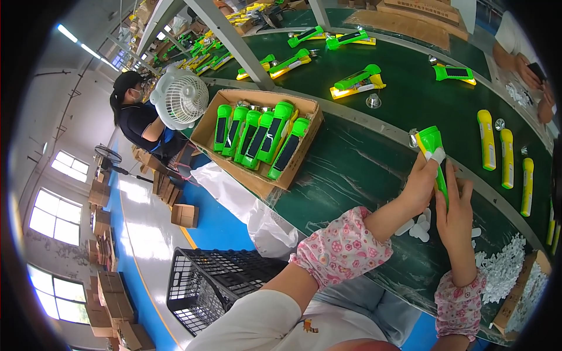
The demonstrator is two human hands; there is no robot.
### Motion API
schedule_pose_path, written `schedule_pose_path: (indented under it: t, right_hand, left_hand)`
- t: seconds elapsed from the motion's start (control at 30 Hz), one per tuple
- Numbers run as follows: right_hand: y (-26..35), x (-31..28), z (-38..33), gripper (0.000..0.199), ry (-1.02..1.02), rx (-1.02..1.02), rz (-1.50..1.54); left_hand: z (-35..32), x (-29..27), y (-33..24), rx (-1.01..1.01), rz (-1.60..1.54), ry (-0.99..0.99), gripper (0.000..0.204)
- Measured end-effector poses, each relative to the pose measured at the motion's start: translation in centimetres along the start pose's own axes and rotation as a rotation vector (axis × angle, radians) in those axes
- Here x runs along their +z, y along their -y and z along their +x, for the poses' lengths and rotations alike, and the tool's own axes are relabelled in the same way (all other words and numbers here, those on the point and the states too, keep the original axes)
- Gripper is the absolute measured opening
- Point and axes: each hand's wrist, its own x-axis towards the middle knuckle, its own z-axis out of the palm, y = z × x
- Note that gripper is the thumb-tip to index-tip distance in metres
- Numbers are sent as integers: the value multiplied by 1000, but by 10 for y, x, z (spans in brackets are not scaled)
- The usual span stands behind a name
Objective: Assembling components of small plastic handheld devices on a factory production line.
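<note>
Both my hands hold a green flashlight (431, 138), tilted, over the dark green work table. My left hand (419, 182) grips it just below its wide head, its fingers closed around it. A small white piece (437, 155) lies against the flashlight by my left fingertips. My right hand (455, 217) is wrapped along the lower handle, with the fingers pointing up. A silvery reflector cup (413, 138) sits beside the flashlight's head. Under my wrists several white oval pieces (419, 229) lie on the table.
A cardboard box (316, 120) of green flashlights stands at left, near a white fan (182, 96). Beyond a metal rail, green and yellow flashlights (487, 140) lie on the belt. Small white parts (503, 263) are heaped at right. A black crate (205, 275) stands below. Co-workers sit nearby.
</note>
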Motion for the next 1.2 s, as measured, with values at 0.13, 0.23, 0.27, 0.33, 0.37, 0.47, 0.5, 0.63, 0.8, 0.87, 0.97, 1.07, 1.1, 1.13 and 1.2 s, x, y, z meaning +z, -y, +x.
schedule_pose_path:
  t: [0.13,0.23,0.27,0.33,0.37,0.47,0.5,0.63,0.8,0.87,0.97,1.07,1.1,1.13,1.2]
  right_hand:
    - [9,-12,-1,52,116,-49,-74]
    - [-7,-28,0,49,-118,-124,140]
    - [-4,-33,2,52,-142,-115,133]
    - [1,-21,13,54,-231,-240,-147]
    - [10,-16,13,55,-124,-195,-170]
    - [-1,-34,2,42,-15,-364,153]
    - [-6,-58,-5,38,-1,-293,106]
    - [-85,-156,-69,15,-60,158,-293]
    - [-121,-164,-109,13,59,306,-465]
    - [-125,-148,-102,14,-59,255,-621]
    - [-149,-119,-101,18,45,424,-759]
    - [-191,-123,-125,21,-40,516,-628]
    - [-194,-127,-124,19,-5,529,-429]
    - [-195,-126,-122,19,-23,490,-374]
    - [-194,-129,-120,22,-6,463,-329]
  left_hand:
    - [11,-16,-25,39,106,16,30]
    - [18,-5,-8,11,-74,115,31]
    - [23,-7,-2,-4,-76,122,33]
    - [7,-5,-14,-246,-156,145,38]
    - [7,-25,-13,-241,-106,166,40]
    - [14,-25,-20,-278,-61,86,42]
    - [26,-44,-24,-287,-97,154,42]
    - [36,-30,-15,-291,-254,117,38]
    - [35,-30,-23,-234,-293,115,38]
    - [33,-32,-23,-197,-307,64,45]
    - [32,-42,-18,-128,-1,372,54]
    - [24,-20,16,-187,-193,66,32]
    - [23,-24,17,-220,-191,6,31]
    - [26,-34,16,-241,-190,71,32]
    - [17,-24,11,-233,-104,17,34]
